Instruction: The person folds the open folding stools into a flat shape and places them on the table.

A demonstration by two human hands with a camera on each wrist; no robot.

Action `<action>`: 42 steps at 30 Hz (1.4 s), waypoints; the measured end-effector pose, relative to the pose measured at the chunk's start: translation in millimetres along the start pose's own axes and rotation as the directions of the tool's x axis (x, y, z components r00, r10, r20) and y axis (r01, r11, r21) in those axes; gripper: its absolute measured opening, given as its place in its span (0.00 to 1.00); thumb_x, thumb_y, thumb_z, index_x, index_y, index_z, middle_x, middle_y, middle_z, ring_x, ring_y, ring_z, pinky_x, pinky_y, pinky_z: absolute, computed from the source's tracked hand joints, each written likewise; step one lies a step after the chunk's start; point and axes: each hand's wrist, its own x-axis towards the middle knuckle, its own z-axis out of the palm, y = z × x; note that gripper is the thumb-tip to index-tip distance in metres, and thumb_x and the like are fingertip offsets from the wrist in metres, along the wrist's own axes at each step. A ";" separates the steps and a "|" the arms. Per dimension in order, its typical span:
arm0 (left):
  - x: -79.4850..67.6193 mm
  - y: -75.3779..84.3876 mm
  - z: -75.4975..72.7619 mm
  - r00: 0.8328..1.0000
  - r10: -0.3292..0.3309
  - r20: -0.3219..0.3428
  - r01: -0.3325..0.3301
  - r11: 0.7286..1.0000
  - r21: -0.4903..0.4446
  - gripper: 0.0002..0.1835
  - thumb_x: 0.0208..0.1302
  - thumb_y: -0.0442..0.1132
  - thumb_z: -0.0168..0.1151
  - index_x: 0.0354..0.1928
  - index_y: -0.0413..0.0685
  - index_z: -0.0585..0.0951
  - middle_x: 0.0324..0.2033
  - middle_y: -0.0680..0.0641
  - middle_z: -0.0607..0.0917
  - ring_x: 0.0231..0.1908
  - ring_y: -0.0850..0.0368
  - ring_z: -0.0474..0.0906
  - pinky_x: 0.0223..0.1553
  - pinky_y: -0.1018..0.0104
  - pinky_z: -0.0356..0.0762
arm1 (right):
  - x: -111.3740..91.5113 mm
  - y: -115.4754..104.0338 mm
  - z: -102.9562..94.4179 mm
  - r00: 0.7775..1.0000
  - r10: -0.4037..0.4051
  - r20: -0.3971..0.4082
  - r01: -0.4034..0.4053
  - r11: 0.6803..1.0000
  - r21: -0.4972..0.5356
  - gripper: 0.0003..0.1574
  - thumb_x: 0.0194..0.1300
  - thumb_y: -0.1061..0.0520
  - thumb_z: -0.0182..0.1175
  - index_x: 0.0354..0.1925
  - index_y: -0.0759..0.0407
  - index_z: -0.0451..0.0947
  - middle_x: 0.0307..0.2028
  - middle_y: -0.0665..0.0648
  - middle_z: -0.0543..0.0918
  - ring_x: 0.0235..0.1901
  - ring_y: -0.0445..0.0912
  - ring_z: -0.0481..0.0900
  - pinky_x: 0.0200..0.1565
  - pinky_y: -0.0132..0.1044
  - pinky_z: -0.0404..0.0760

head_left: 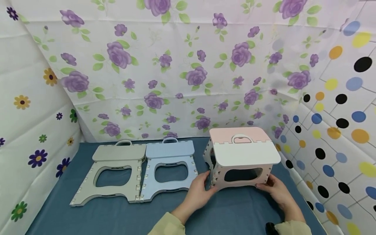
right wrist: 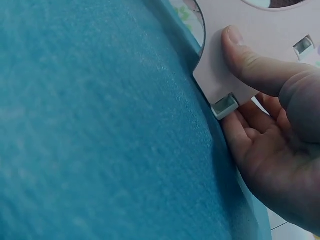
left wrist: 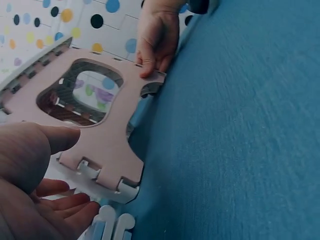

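Observation:
A step stool (head_left: 246,153) with a pink and white top and pink legs stands unfolded at the right of the table in the head view. My right hand (head_left: 277,194) pinches the bottom corner of its front right leg, the thumb (right wrist: 240,52) lying on the pink panel and the fingers behind the edge. At the front left leg is my left hand (head_left: 199,192), its thumb (left wrist: 62,137) out over the panel. Its other fingers (left wrist: 70,207) lie loosely beside the stool's white side. Whether they touch it is hard to tell.
Left of the stool, a blue folded stool (head_left: 170,150) and a grey-green folded stool (head_left: 118,153) lie side by side, handles toward the back. Blue cloth (head_left: 117,218) covers the table. Floral sheeting (head_left: 176,65) hangs behind and dotted sheeting (head_left: 337,130) at right.

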 end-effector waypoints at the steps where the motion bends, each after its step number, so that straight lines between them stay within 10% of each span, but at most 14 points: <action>1: 1.9 -0.4 2.0 1.000 0.005 0.000 -0.005 1.000 0.022 0.35 0.68 0.50 0.65 0.70 0.38 0.70 0.62 0.40 0.76 0.61 0.47 0.74 0.58 0.53 0.75 | 0.6 0.2 0.1 1.000 0.000 -0.001 0.000 1.000 -0.003 0.60 0.56 0.37 0.72 0.75 0.59 0.56 0.65 0.65 0.71 0.62 0.56 0.71 0.60 0.51 0.72; 16: 17.1 0.4 22.9 0.996 0.019 -0.082 -0.001 0.976 0.219 0.26 0.61 0.52 0.72 0.57 0.48 0.79 0.45 0.49 0.84 0.45 0.56 0.82 0.43 0.61 0.81 | 4.7 4.8 -0.1 1.000 0.011 -0.015 -0.011 1.000 -0.003 0.62 0.54 0.37 0.73 0.76 0.58 0.56 0.66 0.65 0.70 0.62 0.56 0.70 0.62 0.54 0.70; 42: 21.6 3.7 28.2 0.995 -0.049 -0.093 0.071 0.963 0.261 0.29 0.58 0.57 0.72 0.55 0.46 0.80 0.41 0.47 0.86 0.40 0.54 0.84 0.37 0.61 0.81 | 2.4 4.6 0.6 1.000 0.002 -0.022 -0.002 1.000 -0.006 0.54 0.57 0.38 0.71 0.72 0.57 0.62 0.62 0.62 0.75 0.57 0.53 0.74 0.51 0.40 0.77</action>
